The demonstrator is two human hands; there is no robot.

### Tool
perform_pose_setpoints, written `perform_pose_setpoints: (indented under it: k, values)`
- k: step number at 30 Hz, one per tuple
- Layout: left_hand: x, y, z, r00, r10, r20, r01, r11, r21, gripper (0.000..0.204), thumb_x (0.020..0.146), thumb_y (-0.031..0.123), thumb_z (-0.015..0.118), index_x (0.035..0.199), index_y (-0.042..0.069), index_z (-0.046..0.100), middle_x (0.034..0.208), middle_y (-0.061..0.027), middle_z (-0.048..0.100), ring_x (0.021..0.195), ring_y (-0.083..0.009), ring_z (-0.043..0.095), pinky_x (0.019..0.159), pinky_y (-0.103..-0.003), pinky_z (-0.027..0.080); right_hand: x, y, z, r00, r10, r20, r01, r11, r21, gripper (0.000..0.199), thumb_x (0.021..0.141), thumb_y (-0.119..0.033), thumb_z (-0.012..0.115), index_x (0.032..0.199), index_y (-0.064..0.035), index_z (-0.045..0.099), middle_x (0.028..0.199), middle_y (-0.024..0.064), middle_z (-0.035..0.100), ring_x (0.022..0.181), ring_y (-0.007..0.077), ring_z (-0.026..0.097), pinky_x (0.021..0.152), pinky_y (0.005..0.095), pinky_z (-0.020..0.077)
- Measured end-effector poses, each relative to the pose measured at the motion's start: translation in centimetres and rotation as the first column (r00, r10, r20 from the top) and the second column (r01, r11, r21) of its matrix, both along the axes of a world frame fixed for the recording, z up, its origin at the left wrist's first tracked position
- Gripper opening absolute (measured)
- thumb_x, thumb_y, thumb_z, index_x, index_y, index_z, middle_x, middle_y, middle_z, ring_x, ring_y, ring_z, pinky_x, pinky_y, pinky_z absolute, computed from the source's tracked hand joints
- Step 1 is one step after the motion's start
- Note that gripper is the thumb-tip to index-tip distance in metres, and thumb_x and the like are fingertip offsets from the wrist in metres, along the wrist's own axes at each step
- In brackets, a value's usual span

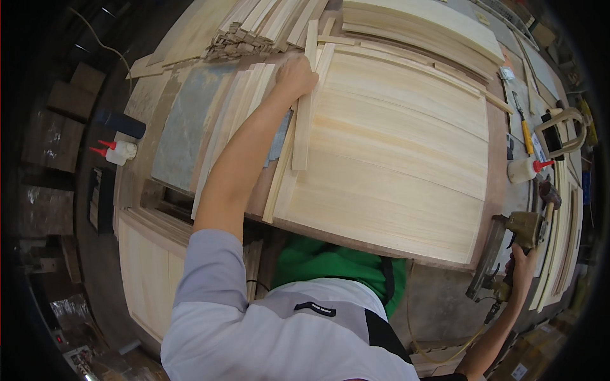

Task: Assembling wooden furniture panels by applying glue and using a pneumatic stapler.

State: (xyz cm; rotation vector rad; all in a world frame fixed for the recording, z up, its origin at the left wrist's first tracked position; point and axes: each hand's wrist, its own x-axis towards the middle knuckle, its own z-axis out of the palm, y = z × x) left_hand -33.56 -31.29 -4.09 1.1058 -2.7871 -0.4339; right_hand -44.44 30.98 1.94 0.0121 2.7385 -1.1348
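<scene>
My left hand (296, 76) is closed around the upper part of a pale wooden strip (302, 143), which lies along the left edge of a flat wooden panel (394, 159). The panel is made of several boards side by side. My right hand (523, 267) grips a nail gun (526, 223) by its handle, off the right side of the panel. From the base of the nail gun a yellowish air hose (467, 346) curves down and left. Other thin strips (251, 89) lie left of my left hand.
Stacked boards (426, 28) and a pile of strips (254, 32) sit at the far side. Glue bottles with red tips stand at the left (122, 151) and right (522, 170). A clamp (562, 133) and a yellow-handled tool (527, 134) lie on the right.
</scene>
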Motion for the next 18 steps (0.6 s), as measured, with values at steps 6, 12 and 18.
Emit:
perform_pose_setpoints:
  k: [6,12,18]
  values:
    - [0.2,3.4,-1.1,0.918,-0.151,-0.366,0.123,0.988,-0.096,0.053,0.076,0.021,0.066,0.122,-0.001,0.05,0.1,-0.0207,0.066,0.094,-0.0311,0.064,0.083,-0.039,0.049,0.0,-0.3,0.5,0.999,0.042,-0.008,-0.042,0.999,0.01,0.022,0.083,-0.024,0.059,0.086,-0.002,0.058,0.059,-0.0008,0.047,0.045,0.0092,0.046,0.043,0.0284,0.0364]
    - [-2.4,20.0,4.3,0.916,-0.203,-0.345,0.352,0.817,0.456,0.05,0.084,0.025,0.062,0.13,0.012,0.052,0.08,-0.0149,0.058,0.075,-0.022,0.059,0.07,-0.039,0.047,0.1,-0.8,1.1,1.0,-0.013,0.001,0.013,0.998,0.068,0.028,0.079,-0.02,0.064,0.084,0.006,0.055,0.062,0.0065,0.055,0.047,0.013,0.056,0.045,0.0299,0.0453]
    - [-10.1,32.3,1.2,0.763,-0.495,-0.416,0.604,0.776,0.184,0.05,0.082,0.027,0.062,0.129,0.012,0.055,0.1,-0.0232,0.058,0.089,-0.0343,0.062,0.081,-0.042,0.049,0.2,-0.5,1.1,0.999,-0.026,0.022,0.024,0.996,0.081,0.031,0.078,-0.02,0.065,0.087,0.0078,0.054,0.062,0.0078,0.056,0.048,0.0138,0.057,0.046,0.03,0.0463]
